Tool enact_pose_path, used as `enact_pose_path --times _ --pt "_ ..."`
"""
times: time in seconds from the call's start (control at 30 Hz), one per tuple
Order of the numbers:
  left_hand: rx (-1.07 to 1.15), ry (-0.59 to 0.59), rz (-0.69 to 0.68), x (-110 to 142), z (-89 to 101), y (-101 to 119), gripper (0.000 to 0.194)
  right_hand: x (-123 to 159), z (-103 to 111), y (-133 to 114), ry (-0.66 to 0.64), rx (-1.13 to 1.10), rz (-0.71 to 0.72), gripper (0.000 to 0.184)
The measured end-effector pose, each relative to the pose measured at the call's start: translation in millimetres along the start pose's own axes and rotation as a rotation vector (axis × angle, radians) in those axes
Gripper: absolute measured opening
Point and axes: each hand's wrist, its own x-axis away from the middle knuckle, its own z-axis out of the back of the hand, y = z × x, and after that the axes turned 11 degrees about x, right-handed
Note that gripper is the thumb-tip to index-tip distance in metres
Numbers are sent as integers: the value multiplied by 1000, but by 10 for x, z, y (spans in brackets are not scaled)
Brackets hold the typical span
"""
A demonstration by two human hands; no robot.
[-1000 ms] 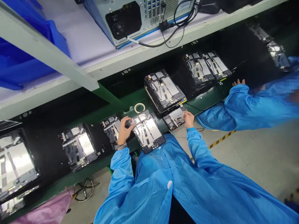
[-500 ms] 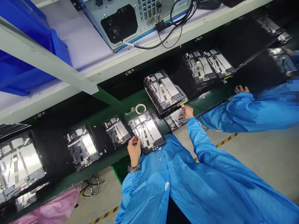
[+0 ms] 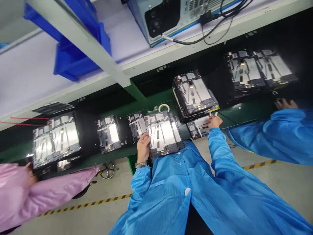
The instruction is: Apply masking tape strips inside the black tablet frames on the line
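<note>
My left hand (image 3: 143, 147) is closed on the left edge of an opened tablet (image 3: 160, 138), whose silver battery plates and black ribbon cables face up. This tablet sits at the bench's front edge, against my blue coat, and overlaps another opened tablet (image 3: 175, 128). My right hand (image 3: 215, 121) is pinched around a small white tab, too small to identify, beside the colour-dotted yellow strip (image 3: 213, 108) on a tablet stack (image 3: 195, 94). Below that stack, one more opened tablet (image 3: 198, 126) lies partly under my right fingers. A tape roll (image 3: 163, 107) rests behind the held tablet.
Left along the dark bench are more opened tablets (image 3: 109, 133); others lie at far right (image 3: 246, 70). A co-worker's blue sleeve (image 3: 269, 137) reaches in from the right, another's pink sleeve (image 3: 61, 186) from the left. Overhead, a shelf (image 3: 146, 58) carries a computer case (image 3: 137, 19) and blue bins (image 3: 73, 62).
The view has swung left, bringing in the pink-sleeved co-worker. The tablet at my left hand now overlaps its neighbour differently. My right hand stays by the stack's strip, pinching the white tab.
</note>
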Motion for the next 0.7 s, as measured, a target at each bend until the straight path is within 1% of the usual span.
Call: enact_pose_path --times 0.07,0.13,0.2,0.23,0.27,0.33,0.4,0.47,0.53,0.6,0.63,0.7 --pt "-8 86 -51 -190 330 156 67 29 71 48 58 -5 -72 23" --pt "-39 186 -122 -448 649 290 62 91 184 122 110 -15 -127 26" --pt "-97 270 -186 -742 855 365 55 195 306 215 127 -43 -162 29" --pt "-134 298 -192 -887 902 377 52 264 362 264 120 -61 -173 31" --pt "-169 321 -187 -1020 914 375 50 343 416 313 103 -77 -172 34" --pt "-231 356 -163 -1231 863 342 48 534 517 396 47 -92 -122 39" --pt "-313 398 -165 -1351 775 288 47 767 623 437 -20 -82 -19 44" --pt "-491 448 -199 -1391 704 230 43 1040 732 407 -119 -83 103 47" --pt "-680 483 -227 -1374 666 172 41 1343 820 292 -282 -81 231 50" --pt "-795 499 -247 -1322 635 123 42 1643 841 110 -505 -28 330 50" --pt "-823 506 -271 -1287 606 105 44 1779 814 5 -626 24 363 48" --pt "-858 506 -371 -1193 487 87 47 1999 676 -201 -857 159 434 40"
